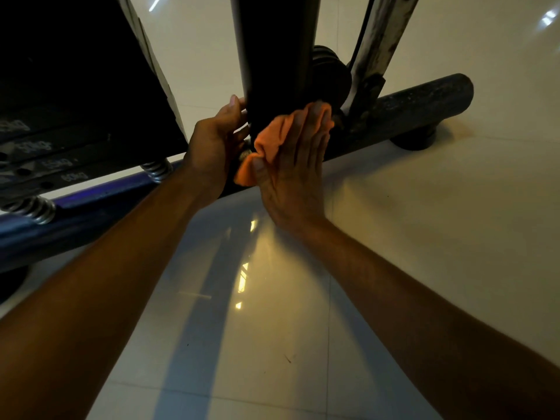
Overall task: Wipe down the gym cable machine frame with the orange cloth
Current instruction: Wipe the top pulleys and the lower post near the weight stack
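A dark upright post (pixel 274 50) of the cable machine frame meets the horizontal base tube (pixel 418 101) near the floor. My right hand (pixel 298 165) lies flat with straight fingers and presses the orange cloth (pixel 269 137) against the foot of the post. My left hand (pixel 216 140) curls round the left side of the same post, thumb up beside it. Part of the cloth is hidden under my right palm.
The black weight stack (pixel 75 95) with white kg markings stands at left on two springs (pixel 156 171). A worn white strut (pixel 378 37) slants up at right. A round foot (pixel 413 139) holds the base tube off the glossy tiled floor (pixel 394 237).
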A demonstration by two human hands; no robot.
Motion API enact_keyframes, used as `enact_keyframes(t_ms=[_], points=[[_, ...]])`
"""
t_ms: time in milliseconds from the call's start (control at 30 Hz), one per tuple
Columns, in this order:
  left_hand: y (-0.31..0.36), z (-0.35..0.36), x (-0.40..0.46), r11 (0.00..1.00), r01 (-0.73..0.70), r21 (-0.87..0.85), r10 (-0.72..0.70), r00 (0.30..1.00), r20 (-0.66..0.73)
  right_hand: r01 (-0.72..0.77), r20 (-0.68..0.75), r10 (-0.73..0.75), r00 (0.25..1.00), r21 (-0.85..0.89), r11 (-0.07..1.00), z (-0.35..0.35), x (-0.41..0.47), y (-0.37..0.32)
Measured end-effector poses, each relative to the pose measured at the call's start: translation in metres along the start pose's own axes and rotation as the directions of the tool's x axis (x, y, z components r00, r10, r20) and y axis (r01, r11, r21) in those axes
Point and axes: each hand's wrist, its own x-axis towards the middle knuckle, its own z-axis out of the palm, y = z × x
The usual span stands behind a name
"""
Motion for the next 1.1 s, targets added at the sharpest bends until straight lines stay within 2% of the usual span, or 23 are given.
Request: enact_keyframes(t_ms=[133,200,300,367,467,567,633,700,767,800,867,933,1000,1033,1100], points=[[-0.001,0.0,0.0,0.997,-0.021,0.071,0.022,1.0,-0.008,0.052,0.094,-0.047,0.994,-0.053,0.997,0.012,-0.035,0.029],[-0.003,-0.001,0.0,0.996,-0.035,0.086,0.037,0.999,-0.021,0.009,0.097,-0.005,0.995,-0.041,0.999,0.012,-0.035,0.028],[-0.005,-0.004,0.002,0.994,-0.028,0.108,0.031,0.999,-0.023,-0.142,-0.001,0.144,0.99,0.147,0.979,0.011,-0.007,0.005],[-0.004,-0.004,0.002,0.991,-0.036,0.126,0.036,0.999,0.002,-0.19,-0.075,0.213,0.974,0.239,0.952,0.009,0.01,-0.008],[-0.004,-0.002,0.001,0.986,-0.043,0.164,0.048,0.998,-0.028,-0.15,-0.095,0.164,0.982,0.143,0.978,0.016,0.003,0.002],[-0.009,0.0,0.003,0.98,-0.055,0.193,0.064,0.997,-0.042,-0.023,-0.011,0.023,1.0,-0.022,1.0,0.019,-0.02,0.03],[-0.01,0.0,0.002,0.975,-0.065,0.214,0.075,0.997,-0.036,-0.023,0.023,0.024,0.999,-0.009,1.0,0.018,-0.025,0.035],[-0.011,-0.001,0.003,0.975,-0.067,0.212,0.073,0.997,-0.022,-0.172,0.006,0.174,0.985,0.172,0.97,0.02,-0.017,0.017],[-0.01,0.0,0.002,0.972,-0.075,0.221,0.076,0.997,0.002,-0.361,0.003,0.39,0.921,0.39,0.847,0.023,-0.004,-0.01],[-0.009,0.0,0.001,0.971,-0.074,0.229,0.075,0.997,0.003,-0.404,0.009,0.447,0.895,0.442,0.801,0.023,0.001,-0.017],[-0.008,0.002,0.001,0.969,-0.073,0.235,0.078,0.997,-0.013,-0.383,0.028,0.406,0.913,0.401,0.832,0.02,-0.001,-0.011],[-0.007,0.003,0.0,0.966,-0.082,0.245,0.092,0.995,-0.027,-0.218,0.034,0.216,0.976,0.203,0.955,0.016,-0.014,0.016],[-0.009,0.002,-0.001,0.962,-0.08,0.26,0.09,0.996,-0.028,-0.087,0.079,0.081,0.994,0.073,0.994,0.011,-0.022,0.039],[-0.009,0.002,-0.001,0.963,-0.076,0.26,0.086,0.996,-0.027,-0.101,0.077,0.095,0.993,0.086,0.991,0.011,-0.021,0.039],[-0.01,0.001,0.001,0.961,-0.063,0.268,0.073,0.997,-0.028,-0.252,0.054,0.246,0.968,0.246,0.936,0.015,-0.012,0.017]])
